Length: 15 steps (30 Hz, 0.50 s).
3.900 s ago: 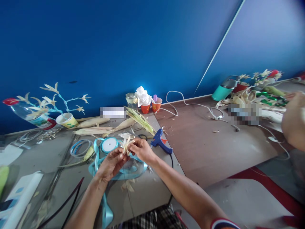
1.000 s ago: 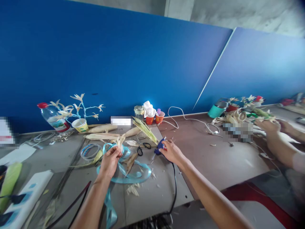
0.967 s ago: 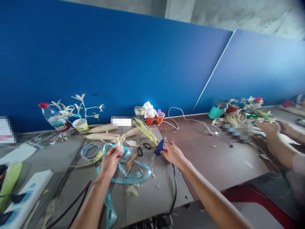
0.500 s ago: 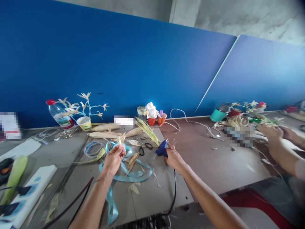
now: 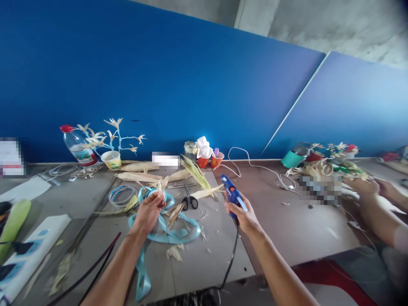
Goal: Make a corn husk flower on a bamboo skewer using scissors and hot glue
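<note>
My left hand [image 5: 149, 212] pinches a small bunch of pale corn husk [image 5: 162, 185] whose tips stick up above the fingers. My right hand [image 5: 244, 212] is wrapped round the handle of a blue glue gun [image 5: 230, 189], its nozzle pointing up and away, a glue stick showing at its back. Light-blue ribbon [image 5: 188, 234] lies in loops under and beside my left hand. Between the two hands rest black-handled scissors [image 5: 190, 201], a dry husk piece [image 5: 175, 213] and a pale husk strip [image 5: 205, 192].
Behind stand a paper cup with husk flowers [image 5: 111, 160], a plastic bottle [image 5: 82, 154], a glass jar [image 5: 190, 149] and red cups [image 5: 217, 160]. A white power strip [image 5: 38, 250] lies at left. At right, a co-worker's hands [image 5: 361, 187] are among husks. The glue gun's cord [image 5: 230, 259] trails off the front edge.
My right hand has lifted and turned the glue gun, moving slightly right, so its nozzle now points upward. The scissors are now more fully visible. My left hand keeps the husk, shifted slightly left.
</note>
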{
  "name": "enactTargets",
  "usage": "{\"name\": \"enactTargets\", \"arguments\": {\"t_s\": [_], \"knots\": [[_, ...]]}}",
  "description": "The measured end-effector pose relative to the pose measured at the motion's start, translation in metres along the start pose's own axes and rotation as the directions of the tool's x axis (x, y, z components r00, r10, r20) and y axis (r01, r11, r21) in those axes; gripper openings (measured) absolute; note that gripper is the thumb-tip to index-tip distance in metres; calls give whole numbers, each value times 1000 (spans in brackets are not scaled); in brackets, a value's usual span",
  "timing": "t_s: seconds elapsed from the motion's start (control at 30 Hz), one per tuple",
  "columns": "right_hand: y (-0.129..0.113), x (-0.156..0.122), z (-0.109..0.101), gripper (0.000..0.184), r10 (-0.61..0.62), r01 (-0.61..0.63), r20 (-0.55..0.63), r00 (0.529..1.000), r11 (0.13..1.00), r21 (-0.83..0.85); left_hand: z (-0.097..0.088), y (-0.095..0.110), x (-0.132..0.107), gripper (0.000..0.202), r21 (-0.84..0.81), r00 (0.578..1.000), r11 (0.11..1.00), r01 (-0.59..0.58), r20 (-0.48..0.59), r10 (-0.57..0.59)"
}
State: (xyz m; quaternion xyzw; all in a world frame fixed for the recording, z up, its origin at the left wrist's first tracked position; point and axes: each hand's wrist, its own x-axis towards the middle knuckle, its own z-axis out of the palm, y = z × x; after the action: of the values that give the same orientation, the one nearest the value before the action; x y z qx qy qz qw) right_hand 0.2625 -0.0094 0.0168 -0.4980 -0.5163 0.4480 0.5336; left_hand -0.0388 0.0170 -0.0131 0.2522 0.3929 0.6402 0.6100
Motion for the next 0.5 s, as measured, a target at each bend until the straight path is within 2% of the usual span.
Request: {"name": "enactTargets", "arguments": {"t_s": [0.07,0.13,0.23,0.33,0.43,0.5], "knots": [[-7,10,4,41,-53,56,-68,996,997,51,0,0,0,25,2,1000,1000,-6,18,6],[-14,21,5,42,-79,80,-67,995,997,-1,0,1,0,24,-2,1000,1000,-5,27,5],[-22,30,4,41,-43,44,53,998,999,-16,2,4,-2,23,-6,999,1000,-1,54,1],[-22,26,8,40,0,-5,156,988,1000,29,6,7,-7,20,-3,995,1000,4,98,-3],[-18,15,23,42,14,-18,236,972,1000,13,11,9,-13,21,15,990,1000,23,139,-25],[-15,11,38,43,-24,23,298,954,1000,7,14,9,-17,25,39,977,998,56,206,-63]]}}
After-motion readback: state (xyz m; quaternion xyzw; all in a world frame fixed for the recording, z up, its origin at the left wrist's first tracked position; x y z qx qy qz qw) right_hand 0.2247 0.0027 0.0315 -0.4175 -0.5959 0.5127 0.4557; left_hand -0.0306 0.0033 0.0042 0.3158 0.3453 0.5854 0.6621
